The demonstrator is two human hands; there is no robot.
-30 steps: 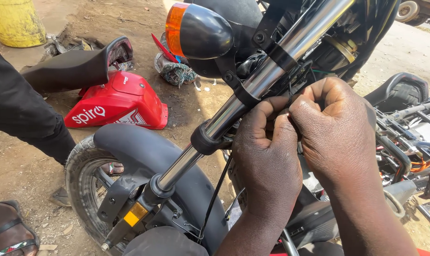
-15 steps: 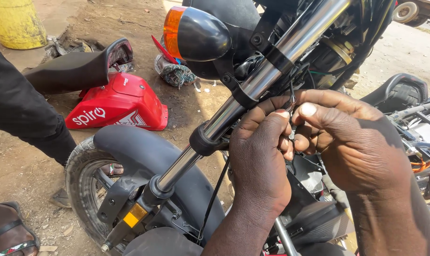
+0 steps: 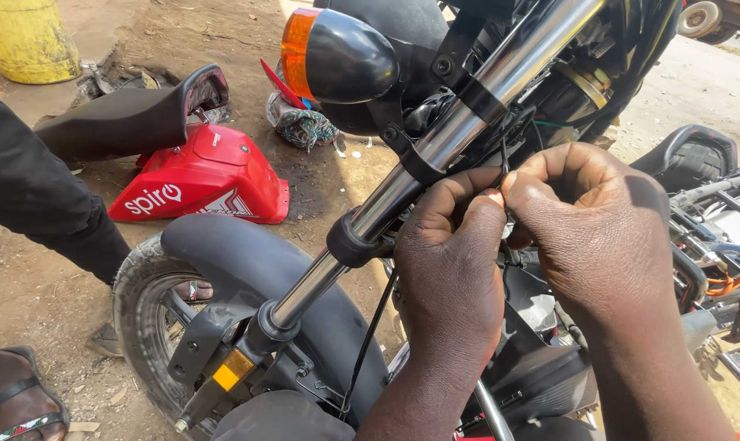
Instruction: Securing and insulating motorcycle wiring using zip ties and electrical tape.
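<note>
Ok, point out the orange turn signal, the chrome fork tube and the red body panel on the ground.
orange turn signal [image 3: 298,42], head view, on its orange lens.
chrome fork tube [image 3: 435,151], head view, mid-tube.
red body panel [image 3: 211,175], head view, its top face.

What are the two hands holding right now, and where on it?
Both the left hand and right hand pinch a thin black cable beside the fork tube.

Bright sunlight falls on bare dirt ground [image 3: 321,188] strewn with small stones and scraps. A yellow drum [image 3: 27,37] stands at the far left, a red body panel [image 3: 202,175] lies nearby, and a vehicle wheel [image 3: 700,16] shows at the far right.
</note>
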